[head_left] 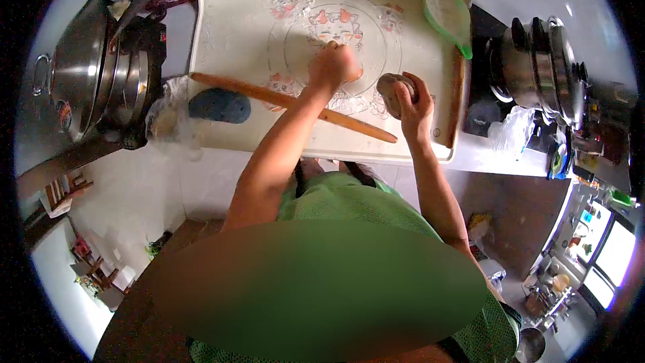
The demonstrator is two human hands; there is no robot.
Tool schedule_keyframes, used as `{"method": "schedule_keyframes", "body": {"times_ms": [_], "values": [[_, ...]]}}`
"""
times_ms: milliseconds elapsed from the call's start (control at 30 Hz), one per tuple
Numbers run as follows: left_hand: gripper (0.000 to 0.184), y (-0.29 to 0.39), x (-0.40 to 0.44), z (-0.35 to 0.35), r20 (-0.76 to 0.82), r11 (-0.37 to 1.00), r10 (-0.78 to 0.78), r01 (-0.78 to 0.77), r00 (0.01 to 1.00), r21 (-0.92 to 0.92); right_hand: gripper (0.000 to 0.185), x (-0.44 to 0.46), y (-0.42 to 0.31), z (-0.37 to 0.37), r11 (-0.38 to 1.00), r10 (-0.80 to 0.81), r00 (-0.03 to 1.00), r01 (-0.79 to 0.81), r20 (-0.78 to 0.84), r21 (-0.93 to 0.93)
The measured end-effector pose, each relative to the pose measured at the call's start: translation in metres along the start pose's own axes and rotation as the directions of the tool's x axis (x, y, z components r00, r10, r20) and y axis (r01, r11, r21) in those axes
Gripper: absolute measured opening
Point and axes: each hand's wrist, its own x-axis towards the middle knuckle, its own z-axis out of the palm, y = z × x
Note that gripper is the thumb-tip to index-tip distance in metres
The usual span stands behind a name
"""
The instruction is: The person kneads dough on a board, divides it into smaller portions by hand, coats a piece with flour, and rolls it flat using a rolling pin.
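Note:
My right hand [416, 104] grips a brownish-grey lump of dough [388, 93] near the right side of the pale pastry mat [228, 33]. Over the mat's printed circle, my left hand [334, 66] is blurred but looks closed into a fist; whatever it may hold is hidden. A long wooden rolling pin [356, 126] lies slantwise across the mat, passing beneath my left forearm. Left of that forearm rests a dark blue-grey lump of dough [220, 105], touching or close to the pin. White flour [304, 10] is scattered over the print.
A green-rimmed scoop or strainer [448, 17] lies at the mat's upper right, above a brown wooden strip [457, 104]. Metal pots [84, 67] stand to the left, with more pots [537, 70] to the right. Plastic bags [512, 131] flank the mat.

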Motion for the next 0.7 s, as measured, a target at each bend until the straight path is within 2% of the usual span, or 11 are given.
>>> {"method": "schedule_keyframes", "body": {"times_ms": [167,233,267,333,367,433,500,567,633,667,700], "values": [[0.026,-0.001,0.006,-0.003,0.08,0.997,0.022,-0.027,0.997,0.067,0.03,-0.004,0.011,-0.007,1.0,0.007,1.0,-0.007,-0.03,-0.016],[0.02,-0.014,0.001,0.002,-0.07,0.961,-0.08,0.058,0.994,-0.272,0.03,-0.005,0.016,-0.007,1.0,0.014,0.999,-0.013,-0.048,0.009],[0.02,-0.031,0.003,0.014,-0.064,0.962,-0.081,0.061,0.995,-0.267,0.03,-0.006,0.017,-0.008,1.0,0.02,0.999,-0.02,-0.047,0.014],[0.016,-0.061,0.01,0.028,-0.206,0.882,-0.069,-0.036,0.976,-0.47,0.032,-0.004,0.019,-0.007,0.999,0.017,0.999,-0.015,-0.04,0.046],[0.016,-0.067,0.005,0.025,-0.2,0.884,-0.074,-0.029,0.977,-0.467,0.032,-0.003,0.02,-0.007,0.998,0.024,0.999,-0.022,-0.034,0.05],[0.018,-0.047,-0.002,-0.032,-0.097,0.768,-0.231,0.121,0.968,-0.628,0.034,0.001,0.023,-0.005,0.996,0.056,0.998,-0.054,-0.026,0.073],[0.016,-0.043,-0.005,-0.055,-0.08,0.784,-0.247,0.151,0.966,-0.602,0.036,0.0,0.017,-0.004,0.999,0.03,0.999,-0.029,-0.043,0.022],[0.012,-0.036,-0.01,-0.077,0.09,0.635,-0.299,0.268,0.95,-0.725,0.037,0.003,0.019,-0.005,0.993,0.022,1.0,-0.019,-0.022,0.115],[0.01,-0.02,-0.017,-0.079,0.11,0.585,-0.315,0.284,0.943,-0.76,0.037,0.007,0.018,-0.005,0.984,0.089,0.996,-0.088,0.0,0.157],[0.01,-0.007,-0.02,-0.071,0.013,0.558,-0.226,0.14,0.974,-0.818,0.037,0.01,0.021,-0.004,0.865,0.277,0.957,-0.288,0.087,0.411],[0.01,0.008,-0.025,-0.063,-0.092,0.516,-0.143,-0.005,0.985,-0.857,0.038,0.013,0.026,-0.001,0.642,0.424,0.878,-0.464,0.222,0.61]]}}
